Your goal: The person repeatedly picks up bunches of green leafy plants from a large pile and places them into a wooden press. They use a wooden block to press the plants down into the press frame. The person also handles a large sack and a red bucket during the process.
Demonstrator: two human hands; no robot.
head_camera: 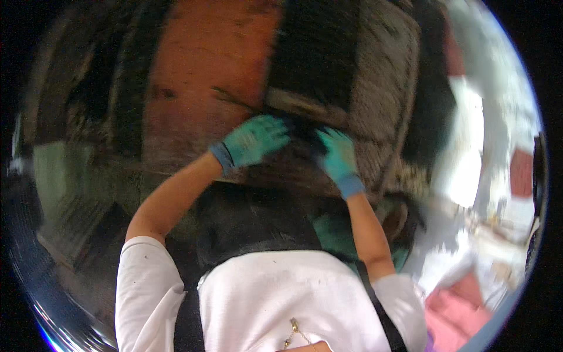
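Both my hands wear green work gloves with blue cuffs, and motion blurs them. My left hand [256,138] lies over the near edge of a dark worktop [193,156], its fingers pointing right. Across a short gap, my right hand [338,152] points its fingers up and to the left. Between them is a dark patch [303,134], too blurred to name; whether either hand grips anything there is hidden. A thin dark strip or rod [233,97] slants down towards my left hand. Just beyond my fingers runs a pale brown bar-like edge [303,103].
An orange-red panel [211,53] stretches away ahead, beside a black band [314,48] and a rough brown surface [382,66]. A greenish box-like thing [63,176] stands at left. Pink cloth or sheeting [459,308] lies at lower right near a bright floor.
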